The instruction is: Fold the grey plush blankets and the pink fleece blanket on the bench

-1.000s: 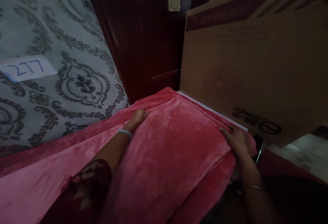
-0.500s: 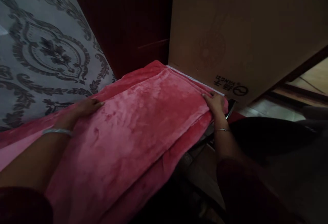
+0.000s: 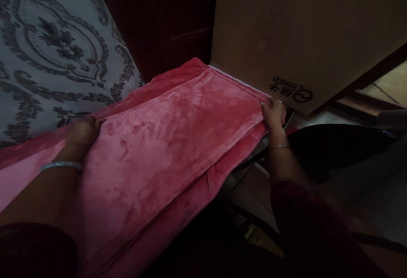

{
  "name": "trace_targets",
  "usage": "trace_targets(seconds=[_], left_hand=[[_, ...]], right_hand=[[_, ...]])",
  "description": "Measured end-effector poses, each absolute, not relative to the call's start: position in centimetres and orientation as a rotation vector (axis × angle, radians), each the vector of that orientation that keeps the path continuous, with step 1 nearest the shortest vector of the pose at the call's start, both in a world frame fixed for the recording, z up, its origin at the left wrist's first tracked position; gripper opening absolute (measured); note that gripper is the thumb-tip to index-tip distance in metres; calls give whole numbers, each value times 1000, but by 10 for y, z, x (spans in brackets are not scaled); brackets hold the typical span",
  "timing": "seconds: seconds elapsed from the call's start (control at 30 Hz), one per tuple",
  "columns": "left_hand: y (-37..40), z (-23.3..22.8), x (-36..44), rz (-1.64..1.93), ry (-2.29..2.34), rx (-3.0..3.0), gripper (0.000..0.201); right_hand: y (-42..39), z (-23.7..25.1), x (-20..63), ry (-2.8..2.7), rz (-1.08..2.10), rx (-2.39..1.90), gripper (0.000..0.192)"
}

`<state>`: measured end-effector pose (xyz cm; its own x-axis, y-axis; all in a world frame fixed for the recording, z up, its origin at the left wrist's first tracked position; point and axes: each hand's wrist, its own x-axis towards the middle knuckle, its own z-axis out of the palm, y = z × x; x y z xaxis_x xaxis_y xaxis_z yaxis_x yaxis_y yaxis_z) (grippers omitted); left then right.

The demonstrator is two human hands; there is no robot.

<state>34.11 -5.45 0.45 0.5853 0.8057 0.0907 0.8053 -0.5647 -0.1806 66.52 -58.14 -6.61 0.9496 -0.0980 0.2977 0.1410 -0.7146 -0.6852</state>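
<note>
A pink plush blanket (image 3: 178,121), folded in layers, lies lengthwise from the lower left toward the cardboard box. My left hand (image 3: 83,132) is closed on its wall-side edge, with the thumb lying on top and the other fingers mostly hidden. At the far right corner my right hand (image 3: 274,113) grips the layered end, thumb above and fingers out of sight around the edge. A pale bangle circles my left wrist and a thin bracelet my right.
A large cardboard box (image 3: 305,32) with black print stands behind the blanket's far end. Patterned wallpaper (image 3: 63,45) rises at left, beside a dark red wooden panel (image 3: 168,19). A dark rounded object (image 3: 333,151) stands right of my right arm.
My left hand has moved left along the blanket's edge and its fingers have closed. My right hand stays at the far corner. The view has shifted slightly.
</note>
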Motion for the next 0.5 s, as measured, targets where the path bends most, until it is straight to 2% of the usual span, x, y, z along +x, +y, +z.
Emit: trace_targets(seconds=[0.1,0.2,0.33,0.5], left_hand=[[-53,7,344,179,-1218,-2631,46],[-66,12,362,34,-1092,-2748,46],[-101,13,409,-136,-699,-3015,46],[-134,7,461,-203,-736,-3071,48]], right_hand=[[-580,-68,663,8,-412,-2351,43],[-578,-69,660,2,-401,-2395,43],[-575,-69,656,6,-367,-2414,43],[-571,-65,654,56,-351,-2412,46]])
